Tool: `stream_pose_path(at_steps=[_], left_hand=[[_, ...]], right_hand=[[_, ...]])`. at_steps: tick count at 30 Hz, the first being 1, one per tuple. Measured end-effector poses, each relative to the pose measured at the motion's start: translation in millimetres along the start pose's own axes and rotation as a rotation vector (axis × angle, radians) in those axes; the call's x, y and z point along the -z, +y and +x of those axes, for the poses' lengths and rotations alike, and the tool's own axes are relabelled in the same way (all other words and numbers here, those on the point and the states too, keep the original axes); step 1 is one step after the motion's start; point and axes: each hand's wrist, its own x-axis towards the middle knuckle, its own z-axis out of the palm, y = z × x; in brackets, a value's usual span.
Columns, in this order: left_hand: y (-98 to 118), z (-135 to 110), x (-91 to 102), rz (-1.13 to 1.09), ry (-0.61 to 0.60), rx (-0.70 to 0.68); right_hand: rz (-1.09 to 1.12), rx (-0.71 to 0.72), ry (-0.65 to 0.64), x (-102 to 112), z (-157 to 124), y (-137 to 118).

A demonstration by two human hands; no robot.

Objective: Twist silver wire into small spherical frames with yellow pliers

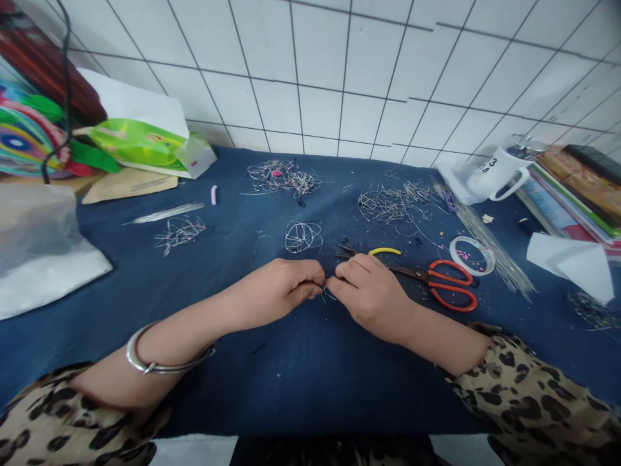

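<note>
My left hand [281, 288] and my right hand [366, 291] meet fingertip to fingertip over the blue cloth [301, 375], both pinched on a thin piece of silver wire [326, 292] between them. A small coiled wire shape [303, 237] lies just beyond my hands. Orange-handled scissors [444, 283] rest right of my right hand, with yellow-handled pliers [373, 251] just behind it. A silver bangle [160, 359] circles my left wrist.
Tangles of wire lie at the back centre [284, 177], back right [392, 200] and left [180, 231]. A bundle of straight wires [490, 249] and a small round dish with pink beads [471, 254] sit right. A white mug [499, 173], stacked books [572, 194], and plastic bags [43, 252] line the edges.
</note>
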Motion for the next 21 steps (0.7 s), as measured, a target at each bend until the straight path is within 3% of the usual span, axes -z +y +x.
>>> stream_pose_path(at_steps=[7, 13, 21], left_hand=[[-7, -4, -2.7, 0.224, 0.059, -0.025], [3, -7, -7.2, 0.513, 0.110, 0.028], [10, -7, -14.5, 0.633, 0.213, 0.040]], right_hand=[[-0.006, -0.042, 0.001, -4, -1, 1], [0.006, -0.067, -0.009, -7, 0, -3], [0.228, -0.283, -0.019, -8, 3, -4]])
